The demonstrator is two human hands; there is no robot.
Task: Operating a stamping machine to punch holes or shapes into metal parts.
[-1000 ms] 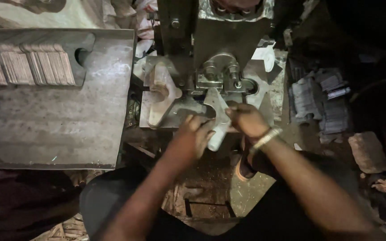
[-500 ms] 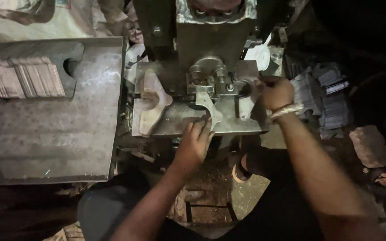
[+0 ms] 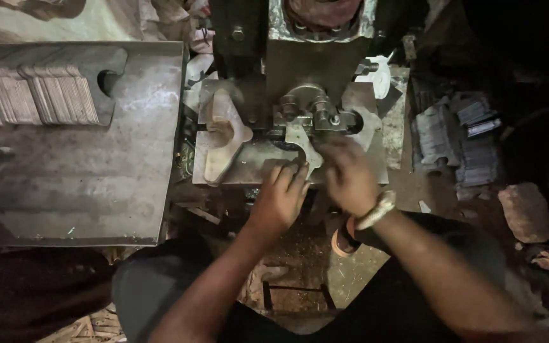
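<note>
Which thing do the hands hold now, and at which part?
Both the left hand and the right hand touch the flat metal piece at its lower end; a firm grip cannot be told.

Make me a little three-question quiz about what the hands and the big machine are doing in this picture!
1. True or false: the left hand rests at the front edge of the machine bed.
2. Which hand wears a bracelet on its wrist? A) left B) right C) both
3. What lies in rows on the steel table to the left of the machine?

Key
1. True. Its fingers touch the curved metal piece there.
2. B. The right hand, blurred, is beside that same piece.
3. Stacks of flat metal pieces, packed side by side.
</note>
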